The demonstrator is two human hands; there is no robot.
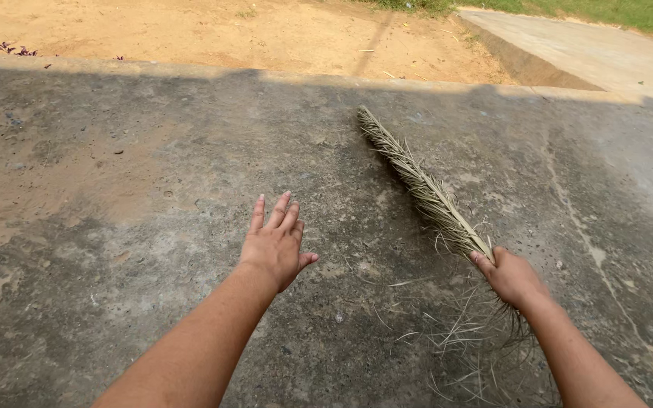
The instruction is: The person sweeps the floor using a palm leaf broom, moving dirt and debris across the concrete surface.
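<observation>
Right hand (513,277) clenched on dried palm-frond broom (422,186), lying on concrete floor (115,227). Left hand (275,243) released, fingers spread. Likely light, brittle; grip at bound base.

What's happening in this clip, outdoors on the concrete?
A person stands over a rough, shaded concrete slab, seen from a head camera. The right hand is closed around a dry, straw-coloured bundle of stiff plant stalks, a hand broom, whose far end stretches away across the slab. The left hand is empty, fingers spread, held out over the concrete. Loose straw strands lie scattered near the right arm. Beyond the slab is sunlit bare earth.
</observation>
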